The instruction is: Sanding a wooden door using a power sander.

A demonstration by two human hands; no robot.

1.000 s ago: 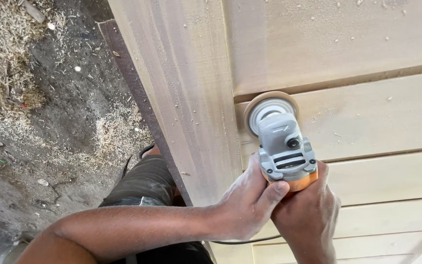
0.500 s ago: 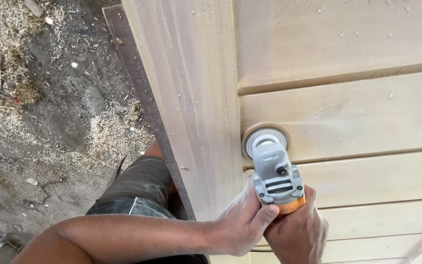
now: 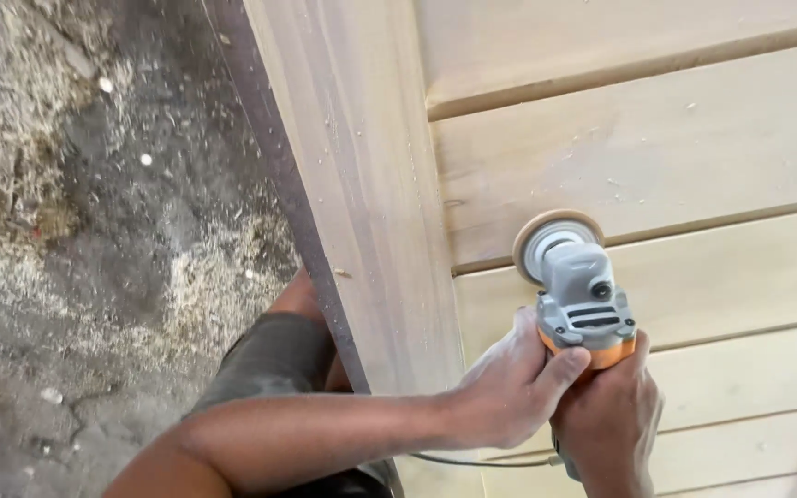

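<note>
The angle grinder (image 3: 576, 293), a grey tool with an orange rear section, is gripped by both hands at its rear body: the left hand (image 3: 509, 387) is wrapped around it from the left with its fingers curled shut over the casing, and the right hand (image 3: 609, 415) is closed around the orange part from below. The round sanding disc (image 3: 553, 227) at the tool's head is pressed flat against a pale horizontal slat (image 3: 657, 148) of the wooden panel, right at the groove where that slat meets the one beneath it. Compared with a second ago, the tool is found farther from the upright frame board (image 3: 362, 203): then the disc sat just beside the board's edge, whereas now a clear stretch of slat is left between them. The grip itself is unchanged; both hands are kept locked on the body in the same arrangement. From this it is judged that the sanding is being carried along the groove line, away from the frame, with the corner nearest the board already passed over. A thin cable (image 3: 472, 459) is seen trailing leftward from beneath the hands. Below the panel, sawdust (image 3: 205, 277) is scattered over the dark ground, and a knee in dark shorts (image 3: 269, 360) is tucked against the frame.
</note>
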